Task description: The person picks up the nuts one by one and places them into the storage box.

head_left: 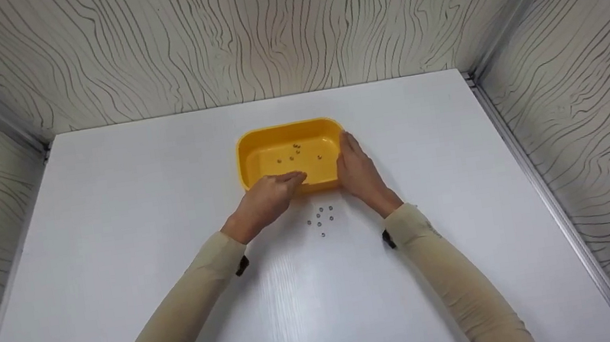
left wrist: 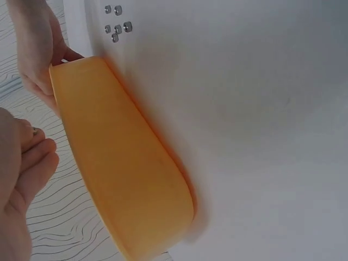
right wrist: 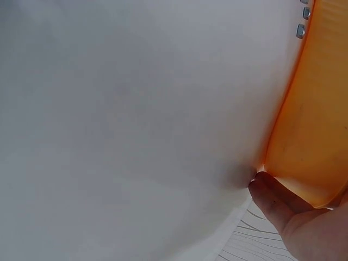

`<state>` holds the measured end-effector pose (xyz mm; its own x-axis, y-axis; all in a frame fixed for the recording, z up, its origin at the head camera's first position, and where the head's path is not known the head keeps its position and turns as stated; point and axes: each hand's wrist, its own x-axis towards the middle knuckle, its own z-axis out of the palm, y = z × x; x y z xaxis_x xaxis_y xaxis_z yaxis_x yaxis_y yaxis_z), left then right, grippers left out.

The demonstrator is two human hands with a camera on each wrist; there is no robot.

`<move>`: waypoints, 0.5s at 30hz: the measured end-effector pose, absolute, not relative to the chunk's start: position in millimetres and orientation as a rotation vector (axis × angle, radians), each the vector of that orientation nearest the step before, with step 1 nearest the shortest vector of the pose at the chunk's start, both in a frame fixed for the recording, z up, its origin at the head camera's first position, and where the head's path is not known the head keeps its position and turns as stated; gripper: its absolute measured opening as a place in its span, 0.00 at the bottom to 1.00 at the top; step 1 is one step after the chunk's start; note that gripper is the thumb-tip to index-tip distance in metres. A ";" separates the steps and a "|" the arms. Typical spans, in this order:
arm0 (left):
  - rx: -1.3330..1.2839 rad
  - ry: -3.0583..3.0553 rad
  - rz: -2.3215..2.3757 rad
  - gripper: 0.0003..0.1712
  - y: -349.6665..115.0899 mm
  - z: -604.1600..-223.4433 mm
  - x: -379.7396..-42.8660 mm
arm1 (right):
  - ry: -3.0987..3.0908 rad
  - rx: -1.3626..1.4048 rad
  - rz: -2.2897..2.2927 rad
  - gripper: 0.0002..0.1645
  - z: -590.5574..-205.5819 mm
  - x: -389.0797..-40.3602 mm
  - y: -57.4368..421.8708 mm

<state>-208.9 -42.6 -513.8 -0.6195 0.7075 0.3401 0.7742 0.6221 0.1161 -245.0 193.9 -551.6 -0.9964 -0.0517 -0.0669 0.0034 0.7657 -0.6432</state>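
Note:
A yellow plastic bin [head_left: 287, 129] stands on the white table with several small metal nuts [head_left: 297, 152] on its floor. More nuts [head_left: 319, 224] lie loose on the table just in front of it. My left hand [head_left: 273, 196] is over the bin's near rim, fingers directed inward. Between its fingertips, a nut [left wrist: 35, 130] shows as a small metallic glint in the left wrist view. My right hand [head_left: 360, 170] grips the bin's right end, with fingers [right wrist: 272, 201] against the outer wall near its bottom corner.
The white table [head_left: 134, 189] is bordered by wood-patterned panels [head_left: 262, 34] at the back and sides. Metal rails [head_left: 548, 202] run along its side edges. A dark strap [head_left: 242, 265] shows at the left sleeve's cuff.

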 end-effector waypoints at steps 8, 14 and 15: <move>-0.954 -2.794 -1.008 0.15 -41.9 -513.5 -221.8 | 2.881 -0.054 -1.063 0.38 -552.0 -243.7 194.8; -0.630 -2.753 -1.385 0.13 -43.2 -512.6 -233.6 | 2.906 -0.072 -1.054 0.38 -552.2 -244.1 194.9; -0.581 -2.742 -1.430 0.13 -43.5 -512.2 -235.2 | 2.909 -0.075 -1.052 0.38 -552.2 -244.1 194.7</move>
